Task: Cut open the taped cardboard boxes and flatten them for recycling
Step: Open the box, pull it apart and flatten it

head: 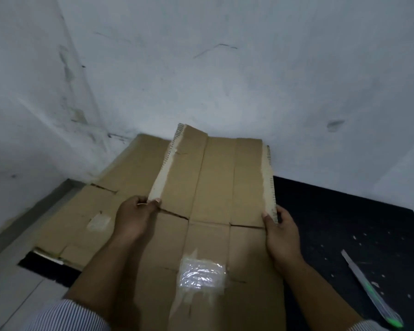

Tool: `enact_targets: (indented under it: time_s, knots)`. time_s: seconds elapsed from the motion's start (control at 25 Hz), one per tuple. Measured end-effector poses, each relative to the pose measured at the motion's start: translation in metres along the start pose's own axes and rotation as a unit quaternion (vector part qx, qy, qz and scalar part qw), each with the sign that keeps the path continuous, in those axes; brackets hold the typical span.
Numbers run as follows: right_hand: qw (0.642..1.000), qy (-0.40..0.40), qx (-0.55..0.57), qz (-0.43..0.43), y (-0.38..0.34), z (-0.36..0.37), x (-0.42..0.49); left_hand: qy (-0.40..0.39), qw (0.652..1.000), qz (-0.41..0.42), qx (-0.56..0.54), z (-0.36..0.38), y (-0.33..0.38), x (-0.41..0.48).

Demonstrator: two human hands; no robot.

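Note:
A brown cardboard box (215, 182), cut open and spread into a sheet, is held in front of me with its far flaps tilted up toward the wall. Pale torn strips run down both side edges, and a patch of clear tape (202, 273) shines on its near panel. My left hand (134, 217) grips the left edge, thumb on top. My right hand (281, 231) grips the right edge, thumb on the upper face. A second flattened box (81, 211) lies on the floor at the left, partly under the held sheet.
A green-handled utility knife (371, 290) lies on the black mat (344, 223) at the right, among small scraps. White walls (201, 68) meet in a corner just behind the cardboard. Pale floor tiles (12, 287) show at the lower left.

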State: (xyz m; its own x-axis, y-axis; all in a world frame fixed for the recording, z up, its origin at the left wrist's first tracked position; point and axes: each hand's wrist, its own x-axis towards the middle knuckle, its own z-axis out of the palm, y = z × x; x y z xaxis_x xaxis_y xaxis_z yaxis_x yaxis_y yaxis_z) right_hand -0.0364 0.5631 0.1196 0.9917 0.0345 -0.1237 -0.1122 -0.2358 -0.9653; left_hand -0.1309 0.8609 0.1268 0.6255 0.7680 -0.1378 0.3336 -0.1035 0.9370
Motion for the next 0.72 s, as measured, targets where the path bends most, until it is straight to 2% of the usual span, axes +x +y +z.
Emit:
enact_targets:
  time_s: [0.2, 0.36, 0.56, 0.72]
  knots:
    - [0.999, -0.029, 0.025, 0.009, -0.02, 0.083, 0.01, 0.016, 1.0, 0.01, -0.009, -0.062, 0.008, 0.046]
    - [0.999, -0.021, 0.035, 0.015, -0.036, 0.179, 0.013, 0.018, 0.999, 0.037, 0.033, -0.121, -0.005, 0.123]
    - [0.999, 0.015, 0.03, 0.029, -0.049, 0.275, 0.014, -0.002, 0.997, 0.057, 0.049, -0.171, -0.026, 0.207]
    - [0.998, 0.02, -0.025, 0.05, -0.047, 0.316, 0.023, -0.049, 0.996, 0.043, 0.066, -0.189, -0.039, 0.272]
